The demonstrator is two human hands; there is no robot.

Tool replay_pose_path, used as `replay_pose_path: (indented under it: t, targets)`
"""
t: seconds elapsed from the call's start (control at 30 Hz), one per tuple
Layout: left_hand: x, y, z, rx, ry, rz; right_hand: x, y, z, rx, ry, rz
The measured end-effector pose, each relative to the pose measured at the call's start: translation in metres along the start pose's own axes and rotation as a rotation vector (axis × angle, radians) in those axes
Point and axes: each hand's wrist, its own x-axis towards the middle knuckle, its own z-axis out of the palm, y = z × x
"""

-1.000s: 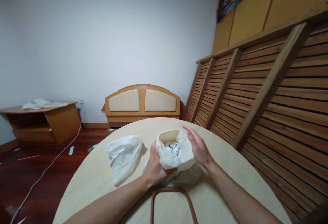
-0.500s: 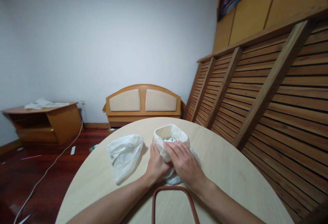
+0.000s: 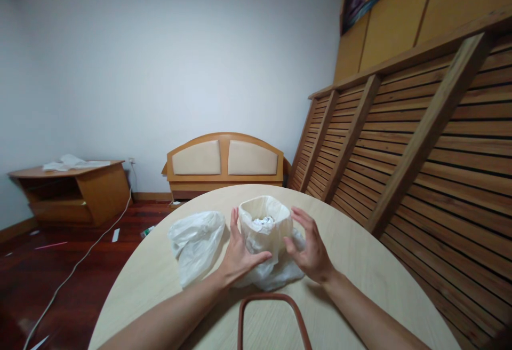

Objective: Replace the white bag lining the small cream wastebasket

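A small pale bin [image 3: 250, 239] stands on the round table with a thin white plastic bag lining it and folded over its rim. Crumpled whitish, shiny material [image 3: 264, 223] lies inside. My left hand [image 3: 240, 251] is at the bin's left side, fingers stretched up and thumb spread across the front; whether it touches cannot be told. On the right, my right hand [image 3: 312, 248] is spread beside the bin, fingers curved and apart. Loose white plastic [image 3: 276, 278] bunches around the base. Nearest me lies a brown rounded frame [image 3: 268, 296], its lower part out of view.
Another crumpled white plastic bag [image 3: 196, 243] lies on the round table [image 3: 360, 286] to the left. Beyond are a headboard [image 3: 224, 179], a low wooden cabinet [image 3: 100, 190] and a cable [image 3: 80, 259] on the floor. A slatted wooden panel [image 3: 400, 152] leans at right.
My right hand has come off the bin's rim and moved right, its fingers spreading. My left hand has loosened, thumb now across the front. The bin stands more upright.
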Motion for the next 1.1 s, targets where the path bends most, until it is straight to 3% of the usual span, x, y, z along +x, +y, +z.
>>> replay_pose_path:
  t: [0.07, 0.13, 0.27, 0.4, 0.5, 0.57, 0.63, 0.7, 0.77, 0.93, 1.1]
  targets:
    - [0.007, 0.007, -0.001, -0.037, -0.034, 0.022, 0.001, 0.005, 0.008, 0.150, -0.008, 0.276]
    - [0.012, 0.009, 0.004, -0.079, -0.072, -0.007, 0.001, 0.006, 0.020, 0.334, -0.113, 0.462]
    - [0.008, -0.003, 0.019, -0.092, -0.120, -0.038, -0.004, 0.003, 0.042, 0.503, -0.241, 0.599]
    - [0.002, -0.015, 0.025, -0.068, -0.117, -0.012, -0.015, 0.003, 0.048, 0.499, -0.290, 0.593]
    - [0.001, -0.019, 0.025, -0.087, -0.146, 0.005, -0.019, 0.005, 0.038, 0.402, -0.445, 0.561]
    - [0.001, -0.020, 0.022, -0.090, -0.163, 0.008, -0.016, 0.003, 0.025, 0.273, -0.546, 0.501]
    - [0.001, -0.021, 0.020, -0.083, -0.173, -0.012, -0.010, -0.004, 0.011, 0.057, -0.564, 0.482]
    - [0.002, -0.023, 0.016, -0.080, -0.185, -0.049, -0.004, -0.014, -0.004, -0.193, -0.558, 0.535]
    - [0.002, -0.023, 0.012, -0.081, -0.201, -0.080, 0.002, -0.027, -0.016, -0.305, -0.651, 0.582]
    - [0.004, -0.020, 0.004, -0.060, -0.228, -0.103, 0.006, -0.058, -0.029, -0.048, -1.082, 0.518]
    - [0.010, -0.011, 0.001, -0.073, -0.198, -0.147, 0.002, -0.066, -0.025, 0.016, -1.143, 0.415]
